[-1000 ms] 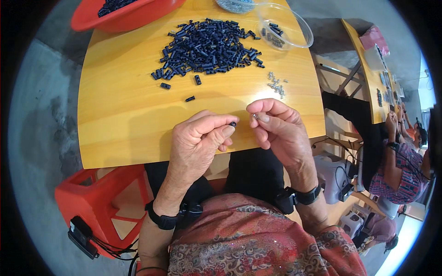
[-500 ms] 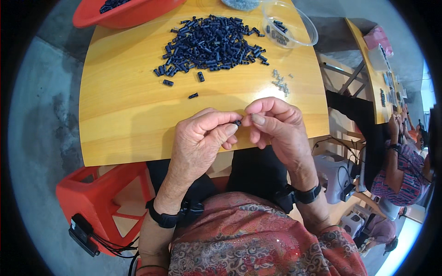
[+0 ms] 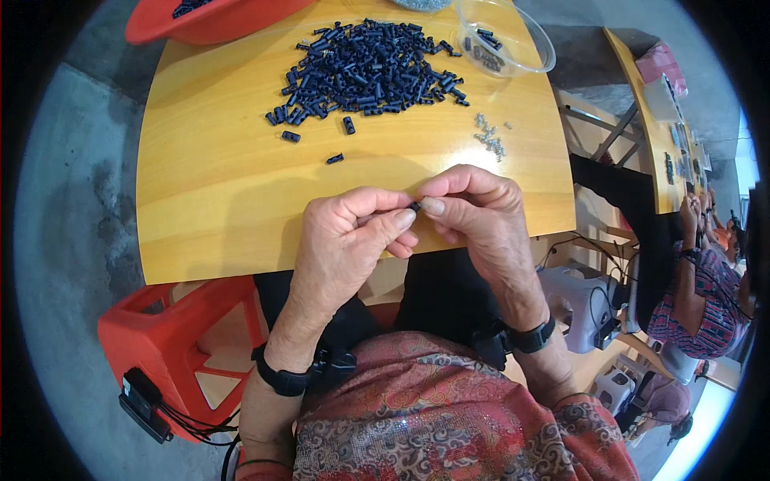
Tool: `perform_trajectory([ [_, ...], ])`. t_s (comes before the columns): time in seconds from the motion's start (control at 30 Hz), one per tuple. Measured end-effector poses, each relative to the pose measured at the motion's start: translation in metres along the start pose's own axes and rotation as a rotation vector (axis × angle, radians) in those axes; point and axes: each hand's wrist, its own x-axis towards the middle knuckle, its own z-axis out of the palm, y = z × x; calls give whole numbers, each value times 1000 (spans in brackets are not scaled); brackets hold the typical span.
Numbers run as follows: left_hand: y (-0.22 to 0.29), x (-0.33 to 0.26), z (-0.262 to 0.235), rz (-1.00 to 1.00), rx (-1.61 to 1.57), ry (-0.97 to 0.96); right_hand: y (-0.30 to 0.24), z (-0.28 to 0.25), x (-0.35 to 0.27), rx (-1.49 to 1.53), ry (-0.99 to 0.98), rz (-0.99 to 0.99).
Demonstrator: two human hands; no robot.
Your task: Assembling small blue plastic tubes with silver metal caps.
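Between the thumb and forefinger of my left hand [image 3: 349, 228] is a small black plastic piece [image 3: 415, 206], mostly covered by the fingers. My right hand [image 3: 477, 210] is closed in a pinch against the end of that piece; what its fingertips hold, if anything, is too small to make out. Beyond my hands a single black piece [image 3: 334, 159] lies on the wooden table [image 3: 216, 192]. Farther off spreads a heap of similar short black plastic tubes [image 3: 369, 68]. Small silvery metal bits, which look like screws [image 3: 489, 138], lie loose to the right.
A clear round tub [image 3: 539, 58] with several black pieces stands at the far right of the table. At the far left is a red basin [image 3: 233, 24] holding more dark pieces. A red stool [image 3: 164, 353] stands at lower left. Another person [image 3: 698, 297] sits at a table on the right.
My right hand has come slightly left, and its fingertips now meet the black piece in my left hand. Things on the table appear slightly shifted with the view.
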Motion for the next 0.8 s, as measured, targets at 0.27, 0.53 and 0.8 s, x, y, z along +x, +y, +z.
perform_trajectory([
  [0.27, 5, -1, -4, -83, -100, -53, 2, -3, 0, -134, -22, -11],
  [0.53, 9, -2, -8, -145, -122, -83, 4, -5, 1, -163, -47, -14],
  [0.8, 9, 0, -7, -161, -139, -73, 7, -1, -6, -229, -17, -118],
])
